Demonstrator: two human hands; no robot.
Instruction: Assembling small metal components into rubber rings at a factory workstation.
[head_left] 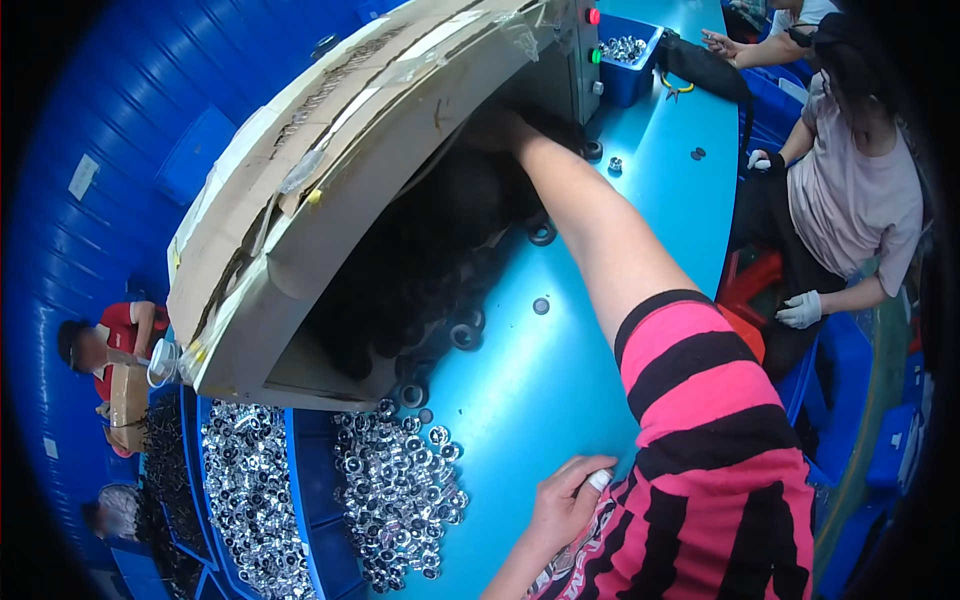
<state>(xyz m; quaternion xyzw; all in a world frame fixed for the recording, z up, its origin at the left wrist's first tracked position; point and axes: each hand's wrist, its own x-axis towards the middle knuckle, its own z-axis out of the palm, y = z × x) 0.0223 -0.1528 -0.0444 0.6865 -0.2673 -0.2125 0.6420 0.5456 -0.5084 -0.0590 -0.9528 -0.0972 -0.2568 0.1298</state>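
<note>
Head view puts me over a bright blue counter (pixel 545 385), with a pale housing (pixel 235 330) arching across the upper left and centre, torn cardboard (pixel 350 85) along its top. I follow the right arm up through the centre of the frame into the housing's dark opening, where the right hand (pixel 492 130) is so deep in shadow that I cannot tell whether it is closed on anything. Black rings (pixel 465 336) lie along the mouth of that opening, from mid-frame down toward the lower left, many of them dim. Left hand (pixel 562 505), bottom centre, sits just beside the striped shirt (pixel 705 480) with fingers curled and a white cover on the thumb; I cannot tell if it grips something. Lower left, I see a heap of shiny silver pieces (pixel 400 490) on the counter, near a long blue bin (pixel 299 500) full of similar ones. Toward the upper right stand another blue bin (pixel 625 88) and a yellow-handled tool (pixel 675 90); at the right edge, a seated co-worker (pixel 860 200) wears white gloves (pixel 800 310).
</note>
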